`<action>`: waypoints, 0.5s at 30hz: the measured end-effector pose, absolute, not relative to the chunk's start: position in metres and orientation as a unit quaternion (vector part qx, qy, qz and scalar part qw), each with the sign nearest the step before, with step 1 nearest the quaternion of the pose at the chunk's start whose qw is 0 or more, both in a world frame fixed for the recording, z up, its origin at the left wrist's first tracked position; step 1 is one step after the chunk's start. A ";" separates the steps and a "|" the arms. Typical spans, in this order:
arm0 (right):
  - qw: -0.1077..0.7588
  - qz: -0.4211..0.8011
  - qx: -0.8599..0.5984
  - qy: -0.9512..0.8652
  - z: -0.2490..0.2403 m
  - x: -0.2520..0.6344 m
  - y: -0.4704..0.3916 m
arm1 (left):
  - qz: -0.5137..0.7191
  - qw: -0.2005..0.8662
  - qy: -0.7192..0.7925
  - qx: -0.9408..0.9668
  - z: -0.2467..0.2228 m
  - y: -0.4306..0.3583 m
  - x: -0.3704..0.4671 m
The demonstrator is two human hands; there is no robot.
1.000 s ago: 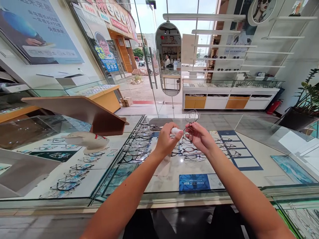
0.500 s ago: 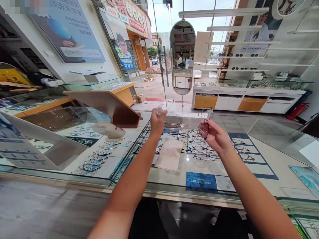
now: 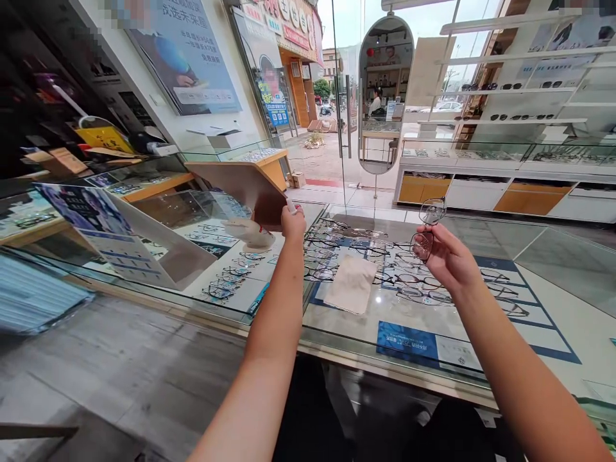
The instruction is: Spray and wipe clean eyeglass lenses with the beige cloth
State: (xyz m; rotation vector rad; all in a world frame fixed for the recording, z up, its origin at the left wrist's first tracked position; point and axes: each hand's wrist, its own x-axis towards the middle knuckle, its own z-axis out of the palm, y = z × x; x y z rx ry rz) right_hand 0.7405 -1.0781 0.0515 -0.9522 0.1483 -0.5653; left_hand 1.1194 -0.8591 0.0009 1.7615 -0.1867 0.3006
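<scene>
My left hand [image 3: 293,224] is closed round a small white bottle [image 3: 291,206], whose top sticks up past my fingers. It is in front of the right end of a brown tilted stand [image 3: 268,204]. My right hand [image 3: 453,264] pinches a pair of thin dark-rimmed eyeglasses [image 3: 423,245] by one side. They are upright above the glass counter, one lens over the other. Between my arms a pale cleaning cloth [image 3: 351,284] lies flat on the glass. Rows of eyeglass frames [image 3: 404,280] show around and under it.
A desk calendar [image 3: 120,237] and a pale hand-shaped stand [image 3: 250,232] are on the left part of the counter. A blue and white card [image 3: 409,343] lies near the front edge. An oval mirror [image 3: 386,96] stands beyond the counter, beside the glass door.
The view has turned left. My left hand has moved left with the white bottle, over to the brown stand. My right hand still holds the eyeglasses up, and the cloth has stayed put.
</scene>
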 end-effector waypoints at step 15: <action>0.847 -0.273 -0.450 0.081 0.056 0.740 -1.075 | 0.033 0.637 0.115 0.762 -0.006 -0.858 1.126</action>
